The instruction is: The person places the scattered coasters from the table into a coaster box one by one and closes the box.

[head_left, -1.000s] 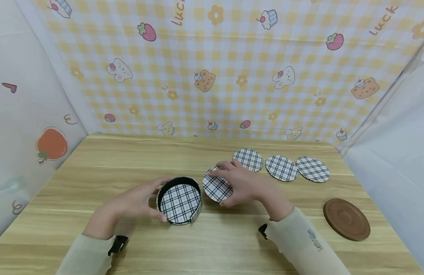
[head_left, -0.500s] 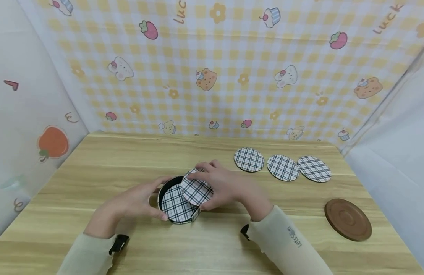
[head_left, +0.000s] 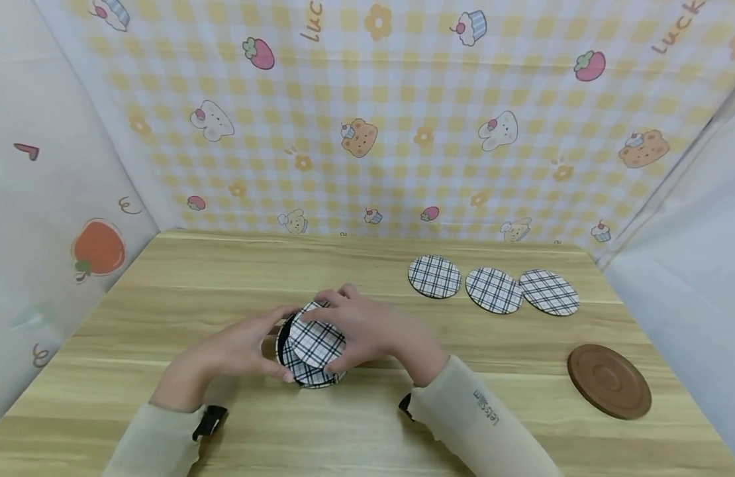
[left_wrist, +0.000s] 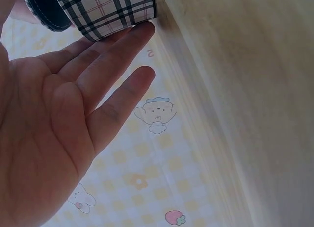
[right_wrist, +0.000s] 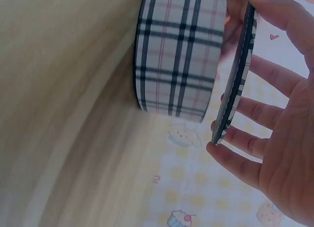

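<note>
A round plaid coaster holder [head_left: 282,342] with a black inner wall stands on the table; in the right wrist view its plaid side wall [right_wrist: 179,55] shows. Another plaid coaster lies inside it, partly covered. My left hand [head_left: 242,348] steadies the holder from the left, thumb on the near side and fingers on the far side. In the left wrist view its fingertips touch the wall. My right hand [head_left: 367,328] holds a plaid coaster [head_left: 318,338] by its edge over the holder's opening. The right wrist view has this coaster [right_wrist: 236,75] edge-on, just apart from the rim.
Three plaid coasters lie in a row at the back right: one on the left [head_left: 434,276], one in the middle [head_left: 494,289] and one on the right [head_left: 549,291]. A brown round disc [head_left: 609,381] rests at the right. A patterned cloth [head_left: 391,179] hangs behind the table.
My right hand has carried the coaster leftward from beside the holder to above its opening. The left hand has stayed at the holder.
</note>
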Demonstrator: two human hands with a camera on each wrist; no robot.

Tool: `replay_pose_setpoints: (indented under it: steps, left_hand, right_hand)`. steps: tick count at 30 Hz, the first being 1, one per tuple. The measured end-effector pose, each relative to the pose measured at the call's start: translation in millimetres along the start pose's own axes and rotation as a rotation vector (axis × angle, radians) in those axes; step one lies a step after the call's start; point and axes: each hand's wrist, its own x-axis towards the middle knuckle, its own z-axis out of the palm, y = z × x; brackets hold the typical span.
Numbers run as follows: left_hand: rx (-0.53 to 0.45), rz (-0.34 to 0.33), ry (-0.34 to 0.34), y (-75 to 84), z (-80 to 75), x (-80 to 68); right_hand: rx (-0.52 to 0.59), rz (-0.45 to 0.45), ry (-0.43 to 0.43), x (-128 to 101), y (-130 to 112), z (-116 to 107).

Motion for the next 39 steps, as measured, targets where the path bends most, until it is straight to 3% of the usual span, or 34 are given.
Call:
replay_pose_setpoints:
  steps: [24,39]
  left_hand:
    - [-0.017,0.026,-0.011,-2.2,0.0,0.5]
    - [0.011,0.048,-0.003,-2.5,0.0,-0.7]
  right_hand:
    - [-0.091,-0.02,-0.034,17,-11,12]
    - [-0.054,-0.029,-0.022,14,-8,16]
